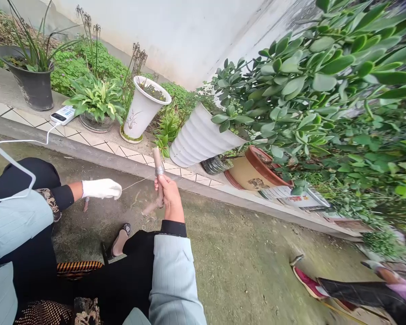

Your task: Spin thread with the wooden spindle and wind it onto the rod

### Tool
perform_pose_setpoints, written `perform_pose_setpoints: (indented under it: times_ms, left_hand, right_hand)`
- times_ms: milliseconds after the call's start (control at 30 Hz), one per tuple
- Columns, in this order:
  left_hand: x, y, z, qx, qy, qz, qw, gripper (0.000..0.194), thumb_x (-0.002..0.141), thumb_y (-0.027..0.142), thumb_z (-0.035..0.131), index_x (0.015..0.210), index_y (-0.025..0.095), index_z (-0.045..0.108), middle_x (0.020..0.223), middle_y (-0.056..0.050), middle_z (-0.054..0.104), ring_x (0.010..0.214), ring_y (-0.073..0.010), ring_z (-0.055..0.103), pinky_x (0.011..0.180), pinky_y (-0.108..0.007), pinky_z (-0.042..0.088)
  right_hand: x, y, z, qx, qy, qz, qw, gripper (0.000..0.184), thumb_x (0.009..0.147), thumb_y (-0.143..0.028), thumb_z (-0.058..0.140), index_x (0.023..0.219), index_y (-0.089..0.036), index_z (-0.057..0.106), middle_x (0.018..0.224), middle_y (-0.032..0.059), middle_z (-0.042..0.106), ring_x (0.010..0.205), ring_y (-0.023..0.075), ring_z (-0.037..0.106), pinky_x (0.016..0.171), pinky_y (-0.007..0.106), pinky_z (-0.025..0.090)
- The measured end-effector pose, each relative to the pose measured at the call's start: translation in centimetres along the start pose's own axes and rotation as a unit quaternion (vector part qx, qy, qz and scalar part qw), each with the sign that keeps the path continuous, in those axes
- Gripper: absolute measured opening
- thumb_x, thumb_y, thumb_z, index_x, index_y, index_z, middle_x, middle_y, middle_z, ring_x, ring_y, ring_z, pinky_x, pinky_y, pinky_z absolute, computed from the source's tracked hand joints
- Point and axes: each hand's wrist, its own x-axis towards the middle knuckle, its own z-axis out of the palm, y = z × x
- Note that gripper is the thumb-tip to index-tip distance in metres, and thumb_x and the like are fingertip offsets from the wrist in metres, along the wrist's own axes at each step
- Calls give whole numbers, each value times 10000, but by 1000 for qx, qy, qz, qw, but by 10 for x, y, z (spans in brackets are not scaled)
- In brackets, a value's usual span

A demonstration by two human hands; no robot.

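My right hand, bare, is closed around a forked wooden stick held nearly upright. Its upper end rises above my thumb, and its lower branches show beneath the fist. Grey windings circle the stick just above my fingers. A thin pale string stretches from the stick across to my left hand, which wears a white glove. The gloved fingers are bent together on the string's end, and the exact grip is hidden. Below the gloved wrist, a small brown piece of wood shows on the ground.
A tiled ledge bears a black pot, a white pot, a ribbed white planter and a brown pot. A white device with a cable lies there. Another person's red shoe is at right.
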Motion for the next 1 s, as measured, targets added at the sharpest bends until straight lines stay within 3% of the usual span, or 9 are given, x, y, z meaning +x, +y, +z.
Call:
perform_pose_setpoints:
  times_ms: [100, 267, 467, 567, 633, 700, 800, 900, 1000]
  left_hand:
    - [-5, 12, 6, -5, -56, 19, 998, 263, 813, 407, 549, 740, 160, 603, 634, -11, 499, 478, -97, 381, 412, -199, 294]
    - [-11, 22, -1, -34, -69, 40, 996, 280, 820, 417, 554, 773, 147, 610, 695, -23, 535, 521, -99, 398, 434, -192, 334]
    - [-8, 12, -17, -31, 70, 23, 997, 306, 830, 435, 541, 765, 138, 577, 680, -10, 525, 489, -75, 370, 417, -182, 285]
    - [-5, 7, -23, -15, 103, 6, 995, 304, 827, 438, 540, 772, 140, 568, 661, -4, 495, 512, -86, 390, 425, -174, 309]
    - [-4, 5, -24, -15, 117, 0, 993, 307, 821, 444, 543, 766, 143, 564, 639, -1, 477, 521, -97, 403, 438, -179, 340]
    - [-3, 4, -22, -19, 119, -6, 993, 307, 822, 447, 541, 775, 146, 573, 610, -2, 467, 517, -108, 414, 450, -190, 363]
    - [-3, 6, -13, -20, 93, -14, 995, 305, 831, 441, 541, 784, 145, 596, 580, -3, 459, 505, -113, 420, 456, -197, 370]
    - [-4, 12, -3, -19, 10, 5, 1000, 303, 845, 430, 530, 772, 144, 598, 634, -8, 495, 495, -96, 402, 434, -189, 336]
    - [-7, 19, 4, -14, -76, 43, 996, 272, 851, 388, 537, 763, 137, 597, 655, -7, 512, 492, -85, 383, 436, -195, 302]
  right_hand:
    - [9, 15, 5, -226, 11, 57, 972, 248, 783, -388, 575, 835, -150, 621, 702, 23, 590, 591, 121, 498, 578, 242, 391]
    - [9, 18, 29, -481, -122, 50, 867, 167, 787, -320, 616, 848, -177, 677, 790, 51, 656, 708, 149, 556, 606, 243, 351]
    - [-4, 19, 68, -407, -458, 117, 781, 98, 768, -252, 645, 789, -158, 664, 649, -12, 600, 560, 92, 534, 555, 207, 376]
    - [-14, 11, 75, -307, -561, 95, 763, 133, 737, -260, 675, 799, -142, 667, 638, -30, 576, 557, 77, 506, 548, 194, 386]
    - [-19, 1, 64, -218, -590, 78, 773, 224, 711, -292, 704, 862, -129, 676, 668, -25, 584, 579, 78, 501, 559, 195, 399]
    - [-23, -10, 44, -118, -545, 48, 828, 341, 686, -329, 731, 956, -128, 671, 716, -15, 600, 609, 84, 506, 585, 205, 415]
    - [-20, -17, 9, 43, -254, -36, 966, 313, 731, -405, 681, 888, -136, 643, 720, -1, 580, 588, 86, 474, 576, 217, 409]
    - [-8, -5, -8, 51, -40, -29, 997, 313, 761, -452, 615, 823, -144, 610, 697, 3, 549, 560, 91, 450, 558, 227, 394]
    - [4, 13, 0, -148, -9, 41, 988, 253, 759, -391, 610, 808, -142, 617, 669, 2, 554, 560, 103, 460, 556, 231, 372]
